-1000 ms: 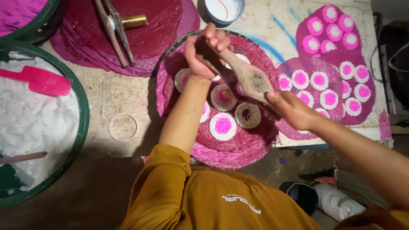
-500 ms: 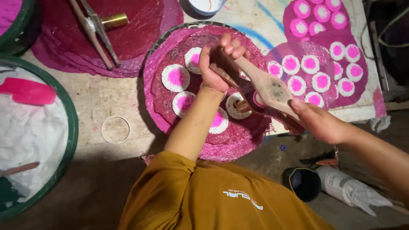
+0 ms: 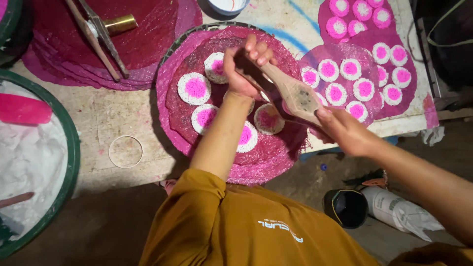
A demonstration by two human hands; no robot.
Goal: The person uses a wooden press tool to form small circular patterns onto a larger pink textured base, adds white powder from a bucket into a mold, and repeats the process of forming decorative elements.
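My right hand (image 3: 347, 132) grips the handle end of a flat wooden paddle mould (image 3: 290, 91), held tilted over a round tray (image 3: 170, 51) lined with magenta mesh cloth. At the paddle's far end, my left hand (image 3: 244, 66) has its fingers curled around the dark tip. Several round white cakes with pink centres (image 3: 194, 88) lie on the cloth below and beside my left forearm. Whether a cake sits in the mould is hidden by my fingers.
More pink-centred cakes (image 3: 364, 88) lie on magenta cloth at the right. A green basin of white flour (image 3: 29, 162) with a pink scoop (image 3: 24, 109) stands at the left. A thin ring (image 3: 125, 151), a stack of red cloths with a metal tool (image 3: 103, 29), and a white bowl (image 3: 226, 6) are on the table.
The view has shifted, so the tray now sits more to the left. Both hands keep hold of the paddle, which has tilted and moved a little over the tray.
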